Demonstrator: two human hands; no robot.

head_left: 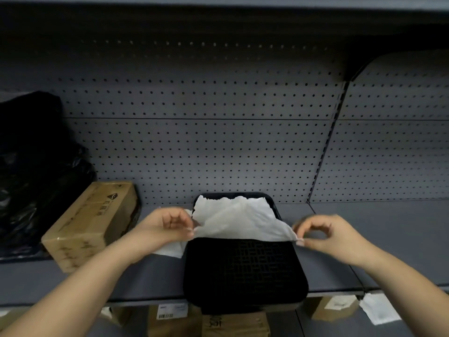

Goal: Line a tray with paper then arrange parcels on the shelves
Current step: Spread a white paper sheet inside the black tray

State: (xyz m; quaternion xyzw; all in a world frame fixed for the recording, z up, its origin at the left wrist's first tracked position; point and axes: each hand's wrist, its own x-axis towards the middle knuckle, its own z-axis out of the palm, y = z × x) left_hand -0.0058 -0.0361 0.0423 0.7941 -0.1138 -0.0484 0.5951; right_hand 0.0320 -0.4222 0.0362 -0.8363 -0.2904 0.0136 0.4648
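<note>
A black tray with a gridded floor sits on the grey shelf, its near end overhanging the shelf's front edge. A white sheet of paper lies over the tray's far half, crumpled at the back. My left hand pinches the paper's near left corner, and my right hand pinches its near right corner. Both corners are held slightly above the tray. A brown cardboard parcel lies on the shelf to the left of my left hand.
A black plastic bag fills the shelf's far left. More white paper lies under my left hand beside the tray. The pegboard back wall stands behind. The lower shelf holds labelled parcels and a white packet.
</note>
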